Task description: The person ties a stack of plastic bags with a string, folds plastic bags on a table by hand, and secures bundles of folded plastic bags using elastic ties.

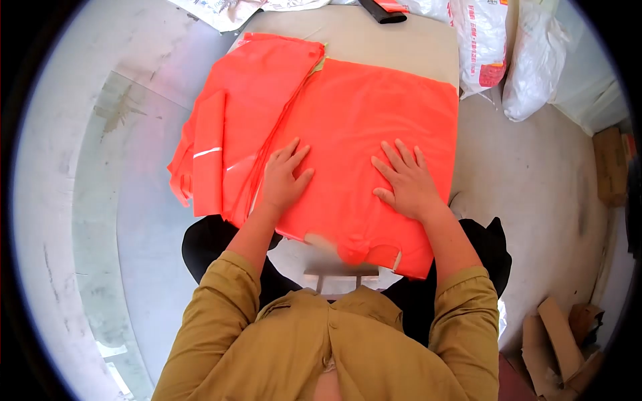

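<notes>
A bright orange-red plastic bag [374, 113] lies spread over a low tan board or tabletop [401, 41] in front of me. Its near edge is uneven, with a curved cut-out and a small bunched part. My left hand [286, 177] rests on the plastic with fingers apart, beside the edge of a layered pile of similar red plastic [261, 80]. Flat on the right half of the sheet is my right hand [406, 179], its fingers spread. Neither hand grips anything. On the left of the pile sits a narrow folded red strip [209, 154] with a white line across it.
White printed plastic sacks [478, 47] and another white bag [535, 63] stand at the back right. A dark roll-like object [384, 12] lies on the far edge. Cardboard pieces [558, 341] are on the floor at lower right, and a brown box [608, 167] stands by the right wall.
</notes>
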A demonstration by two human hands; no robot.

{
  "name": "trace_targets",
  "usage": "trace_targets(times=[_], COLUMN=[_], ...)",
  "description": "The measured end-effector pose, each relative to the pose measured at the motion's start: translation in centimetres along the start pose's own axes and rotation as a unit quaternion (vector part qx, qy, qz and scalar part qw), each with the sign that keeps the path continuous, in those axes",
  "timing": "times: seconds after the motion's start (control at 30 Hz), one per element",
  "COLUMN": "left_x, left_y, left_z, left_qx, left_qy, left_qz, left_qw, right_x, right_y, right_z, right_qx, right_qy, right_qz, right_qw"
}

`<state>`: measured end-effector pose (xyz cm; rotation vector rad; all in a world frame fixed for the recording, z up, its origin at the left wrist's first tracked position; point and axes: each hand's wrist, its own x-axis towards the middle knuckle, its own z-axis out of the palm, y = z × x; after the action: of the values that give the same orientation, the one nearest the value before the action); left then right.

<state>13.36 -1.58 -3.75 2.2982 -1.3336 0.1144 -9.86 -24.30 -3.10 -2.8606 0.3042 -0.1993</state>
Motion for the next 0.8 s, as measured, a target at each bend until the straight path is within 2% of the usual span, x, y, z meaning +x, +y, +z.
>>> trace_targets(times=[0.2, 0.3, 0.4, 0.6, 0.8], left_x=[0.0, -0.1, -0.1, -0.1, 0.1], left_y=[-0.3, -0.7, -0.9, -0.7, -0.9], left_z=[0.0, 0.0, 0.1, -0.2, -0.1], left_qx=[-0.017, -0.033, -0.046, -0.057, -0.055], left_qy=[0.011, 0.013, 0.018, 0.017, 0.015], left_qz=[0.012, 0.008, 0.01, 0.006, 0.003], left_qw=[1.0, 0.999, 0.999, 0.998, 0.998], right_x=[-0.4, -1.1, -2.9, -4.4, -4.7], right_y=[-0.5, -1.6, -2.9, -4.6, -4.8], right_z=[0.1, -0.6, -0.5, -1.5, -0.7], right_qx=[0.025, 0.109, 0.175, 0.236, 0.226], right_qy=[0.052, 0.037, -0.032, -0.091, -0.073], right_qz=[-0.027, -0.13, -0.183, -0.198, -0.19], right_qw=[0.998, 0.985, 0.967, 0.947, 0.953])
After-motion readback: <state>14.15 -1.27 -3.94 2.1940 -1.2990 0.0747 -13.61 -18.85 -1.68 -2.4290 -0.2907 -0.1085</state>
